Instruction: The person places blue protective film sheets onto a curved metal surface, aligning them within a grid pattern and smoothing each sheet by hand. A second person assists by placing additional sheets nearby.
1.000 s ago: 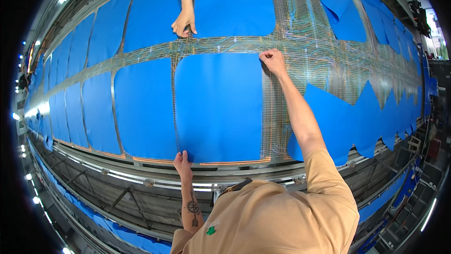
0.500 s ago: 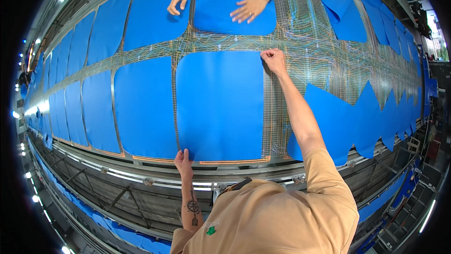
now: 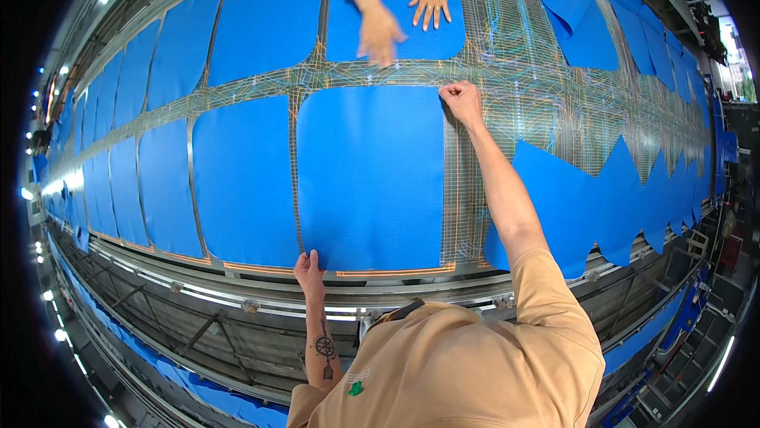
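Note:
Flat in front of me lies a blue sheet (image 3: 370, 178) with rounded far left corner, on a long table surface (image 3: 546, 103) covered with a grid and many coloured lines. My right hand (image 3: 462, 102) is closed, pinching the sheet's far right corner. At the near left corner, my left hand (image 3: 309, 273) grips the edge between thumb and fingers. Across the table, a co-worker's hands (image 3: 381, 34) rest on or hover over another blue sheet (image 3: 340, 28); one hand is blurred by motion.
More blue sheets (image 3: 241, 178) lie in two rows to the left. On the right, pointed blue pieces (image 3: 554, 202) overlap along the near side, and a folded blue piece (image 3: 582, 20) lies at the far side. A metal rail (image 3: 261, 305) runs along the table's near edge.
The co-worker's hands have shifted right over the far sheet, whose near edge now lies flatter. My own hands and the sheet they hold have not visibly moved.

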`<state>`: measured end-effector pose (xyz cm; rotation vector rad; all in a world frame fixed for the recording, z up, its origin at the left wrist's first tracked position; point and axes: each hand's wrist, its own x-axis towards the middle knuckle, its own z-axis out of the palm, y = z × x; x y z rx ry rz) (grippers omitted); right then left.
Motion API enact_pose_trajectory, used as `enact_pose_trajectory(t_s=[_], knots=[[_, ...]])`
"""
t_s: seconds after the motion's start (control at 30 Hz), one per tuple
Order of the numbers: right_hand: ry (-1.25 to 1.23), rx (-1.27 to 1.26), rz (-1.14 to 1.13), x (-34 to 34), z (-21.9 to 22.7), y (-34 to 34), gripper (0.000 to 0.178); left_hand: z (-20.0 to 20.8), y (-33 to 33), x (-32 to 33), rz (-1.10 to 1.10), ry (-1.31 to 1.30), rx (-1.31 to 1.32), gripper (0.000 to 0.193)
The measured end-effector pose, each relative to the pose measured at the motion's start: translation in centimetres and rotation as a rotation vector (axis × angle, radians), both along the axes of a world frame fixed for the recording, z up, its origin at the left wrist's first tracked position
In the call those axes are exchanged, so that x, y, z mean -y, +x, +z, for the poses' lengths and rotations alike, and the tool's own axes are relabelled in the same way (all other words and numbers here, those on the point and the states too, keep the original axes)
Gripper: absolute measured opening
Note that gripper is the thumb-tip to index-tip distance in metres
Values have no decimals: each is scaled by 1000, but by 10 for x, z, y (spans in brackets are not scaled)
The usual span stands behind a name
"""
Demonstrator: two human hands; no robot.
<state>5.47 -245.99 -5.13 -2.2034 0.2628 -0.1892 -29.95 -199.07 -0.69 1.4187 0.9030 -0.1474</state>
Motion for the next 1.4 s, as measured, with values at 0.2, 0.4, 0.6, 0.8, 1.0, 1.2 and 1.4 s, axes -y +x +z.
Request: enact_pose_trajectory(t_s=[0.2,0.4,0.6,0.8,1.0,1.2,1.4], knots=[[14,-25,-18,-1,1,-1,21,0,-1,0,12,4,-11,20],[21,-42,-13,1,0,0,18,-1,-1,0,7,-13,1,19],[-41,0,4,-1,-1,0,18,-4,-3,-6,-34,34,-17,18],[22,-9,-27,-3,-4,0,20,-10,-8,-10,-19,47,-47,16],[39,-21,26,2,-12,5,25,-8,-7,-2,43,64,-11,19],[79,-21,32,-2,-7,2,30,26,-11,39,-206,599,133,24],[82,-26,57,-1,-3,3,31,51,1,65,-360,763,419,27]])
